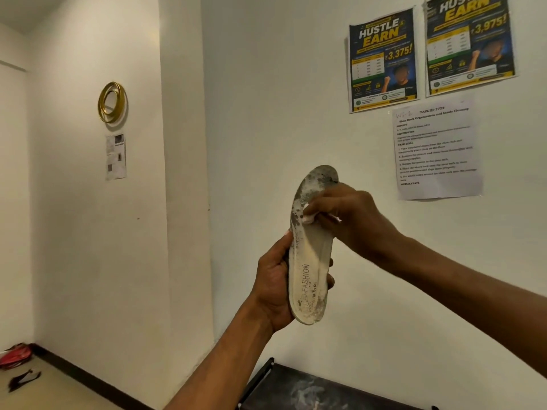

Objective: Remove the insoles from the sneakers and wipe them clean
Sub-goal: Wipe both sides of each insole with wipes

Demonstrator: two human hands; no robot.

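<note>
A dirty, off-white insole (309, 261) printed with "FASHION" stands upright in front of the wall, its toe end bent over at the top. My left hand (273, 287) grips its heel half from the left side. My right hand (344, 217) presses a small pale wipe (309, 218) against the upper, grey-stained part of the insole. No sneakers are in view.
A dark shelf top (319, 392) lies below my arms at the bottom edge. Posters (383, 59) and a printed task sheet (438, 149) hang on the wall. A gold ring ornament (112, 102) hangs left. Red and black items (16, 355) lie on the floor at far left.
</note>
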